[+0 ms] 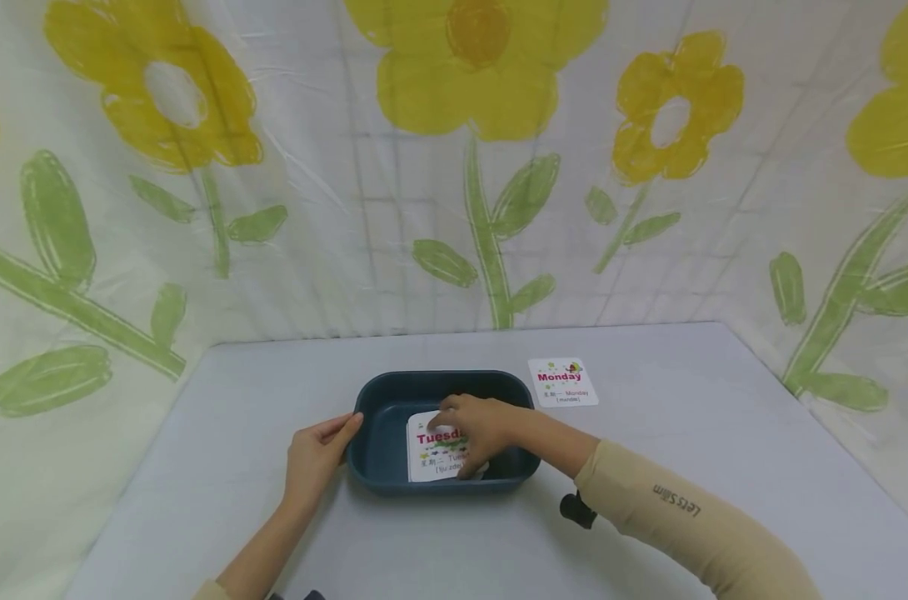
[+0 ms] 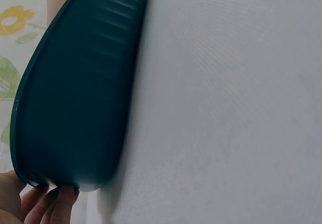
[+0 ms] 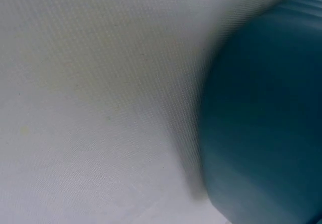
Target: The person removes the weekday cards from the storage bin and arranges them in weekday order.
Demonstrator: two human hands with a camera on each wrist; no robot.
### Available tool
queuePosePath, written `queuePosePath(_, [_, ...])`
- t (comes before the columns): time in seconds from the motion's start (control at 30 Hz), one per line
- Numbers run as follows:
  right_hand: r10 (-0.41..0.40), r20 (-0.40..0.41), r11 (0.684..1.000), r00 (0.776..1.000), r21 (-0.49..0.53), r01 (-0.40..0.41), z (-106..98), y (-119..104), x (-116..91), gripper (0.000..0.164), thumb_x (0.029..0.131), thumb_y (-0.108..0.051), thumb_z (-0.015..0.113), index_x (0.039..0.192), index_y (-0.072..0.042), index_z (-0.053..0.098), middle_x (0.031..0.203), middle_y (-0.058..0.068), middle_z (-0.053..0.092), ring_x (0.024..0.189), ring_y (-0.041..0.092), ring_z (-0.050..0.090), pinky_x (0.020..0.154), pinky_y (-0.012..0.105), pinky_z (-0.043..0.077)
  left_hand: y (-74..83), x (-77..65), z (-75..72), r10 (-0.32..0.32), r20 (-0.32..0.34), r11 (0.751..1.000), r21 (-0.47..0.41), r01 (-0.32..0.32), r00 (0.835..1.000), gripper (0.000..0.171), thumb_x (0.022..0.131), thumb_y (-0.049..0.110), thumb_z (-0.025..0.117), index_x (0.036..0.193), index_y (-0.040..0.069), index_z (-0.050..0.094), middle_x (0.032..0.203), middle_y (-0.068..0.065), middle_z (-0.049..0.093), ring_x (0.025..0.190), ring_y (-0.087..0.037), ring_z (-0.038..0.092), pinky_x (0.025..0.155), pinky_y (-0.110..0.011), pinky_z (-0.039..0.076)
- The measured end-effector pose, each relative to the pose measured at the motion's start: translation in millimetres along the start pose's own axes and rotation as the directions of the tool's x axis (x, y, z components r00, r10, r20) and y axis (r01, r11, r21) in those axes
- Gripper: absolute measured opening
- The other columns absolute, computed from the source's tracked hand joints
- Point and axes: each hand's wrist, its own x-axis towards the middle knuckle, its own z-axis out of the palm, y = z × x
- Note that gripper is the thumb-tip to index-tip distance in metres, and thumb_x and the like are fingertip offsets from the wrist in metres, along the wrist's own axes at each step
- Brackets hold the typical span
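A dark teal rectangular basin [image 1: 382,442] with rounded corners stands on the table. My left hand [image 1: 315,458] holds its left rim, thumb on top; in the left wrist view the fingers [image 2: 63,204] sit against the basin's outer wall [image 2: 75,103]. Inside lies a white "Tuesday" card [image 1: 427,468], with other card edges showing under it. My right hand [image 1: 480,429] reaches in over the right rim and grips this card, fingers near its top edge and thumb near the bottom. The hand covers the card's right part. Only the basin's outside [image 3: 266,118] shows in the right wrist view.
A white "Monday" card [image 1: 564,383] lies face up on the table [image 1: 454,550], just beyond the basin's right back corner. Behind the table hangs a curtain [image 1: 311,250] printed with yellow flowers. Each arm wears a beige sleeve [image 1: 671,500].
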Motion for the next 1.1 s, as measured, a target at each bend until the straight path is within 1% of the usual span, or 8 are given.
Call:
queuePosePath(0.17, [-0.004, 0.010, 1.000, 1.000, -0.013, 0.004, 0.4, 0.2, -1.0, 0.071, 0.069, -0.044, 0.079, 0.131, -0.030, 0.048, 0.137, 0.003, 0.040, 0.120, 0.020, 0.041, 0.090, 0.036, 0.046, -0.6, 0.1, 0.4, -0.001, -0.001, 1.000, -0.005, 0.001, 1.000, 0.043, 0.085, 0.038, 0.065, 0.109, 0.002, 0.067, 0.103, -0.016, 0.067, 0.087, -0.022, 0.068, 0.065, -0.022, 0.054])
queuePosePath(0.3, [-0.005, -0.007, 1.000, 1.000, -0.016, 0.005, -1.3, 1.9, -1.5, 0.073, 0.068, -0.047, 0.078, 0.131, -0.031, 0.047, 0.138, 0.002, 0.039, 0.119, 0.019, 0.042, 0.090, 0.036, 0.047, -0.1, -0.1, 1.0, 0.002, -0.001, 1.000, -0.008, -0.002, 1.000, 0.043, 0.085, 0.037, 0.065, 0.109, 0.001, 0.067, 0.103, -0.017, 0.067, 0.088, -0.023, 0.068, 0.065, -0.022, 0.055])
queuePosePath(0.5, [-0.025, -0.049, 1.000, 0.998, 0.014, 0.026, -17.6, 4.2, -7.2, 0.074, 0.067, -0.047, 0.078, 0.132, -0.029, 0.046, 0.138, 0.003, 0.039, 0.120, 0.020, 0.041, 0.094, 0.040, 0.044, 0.1, -0.4, 1.2, -0.004, -0.004, 1.000, -0.004, 0.004, 1.000, 0.042, 0.085, 0.036, 0.065, 0.109, 0.002, 0.067, 0.103, -0.017, 0.067, 0.088, -0.022, 0.068, 0.064, -0.021, 0.054])
queuePosePath(0.7, [-0.018, -0.064, 0.997, 0.998, 0.073, 0.022, -31.0, 9.4, -14.1, 0.073, 0.067, -0.043, 0.079, 0.131, -0.028, 0.047, 0.137, 0.004, 0.039, 0.117, 0.020, 0.041, 0.095, 0.039, 0.044, 1.3, -0.8, 1.0, -0.006, -0.008, 1.000, 0.003, 0.006, 1.000, 0.044, 0.085, 0.039, 0.066, 0.109, 0.002, 0.067, 0.101, -0.016, 0.068, 0.085, -0.020, 0.068, 0.063, -0.020, 0.054])
queuePosePath(0.83, [0.000, -0.056, 0.995, 0.998, 0.099, 0.005, -37.9, 16.5, -26.0, 0.073, 0.068, -0.038, 0.079, 0.132, -0.027, 0.046, 0.139, 0.004, 0.038, 0.120, 0.020, 0.038, 0.096, 0.039, 0.043, 1.6, -0.8, 1.8, -0.011, -0.010, 1.000, 0.002, 0.011, 1.000, 0.045, 0.084, 0.040, 0.066, 0.109, 0.002, 0.067, 0.101, -0.016, 0.068, 0.083, -0.018, 0.069, 0.062, -0.018, 0.053])
queuePosePath(0.93, [0.019, -0.062, 0.994, 0.998, 0.105, -0.013, -44.1, 23.7, -38.8, 0.072, 0.068, -0.037, 0.079, 0.132, -0.028, 0.046, 0.141, 0.005, 0.036, 0.124, 0.022, 0.036, 0.096, 0.039, 0.042, 1.5, -1.0, 2.0, -0.007, -0.018, 1.000, 0.005, 0.007, 1.000, 0.042, 0.084, 0.038, 0.066, 0.108, 0.003, 0.067, 0.100, -0.015, 0.068, 0.083, -0.017, 0.069, 0.061, -0.017, 0.053])
queuePosePath(1.1, [0.065, -0.096, 0.990, 0.993, 0.134, -0.052, -53.7, 38.9, -63.9, 0.073, 0.068, -0.034, 0.078, 0.133, -0.027, 0.045, 0.143, 0.009, 0.033, 0.126, 0.027, 0.034, 0.094, 0.044, 0.043, 1.5, -1.5, 1.6, 0.009, -0.019, 1.000, 0.003, -0.008, 1.000, 0.040, 0.085, 0.035, 0.066, 0.108, 0.002, 0.067, 0.101, -0.016, 0.068, 0.085, -0.020, 0.068, 0.061, -0.019, 0.053])
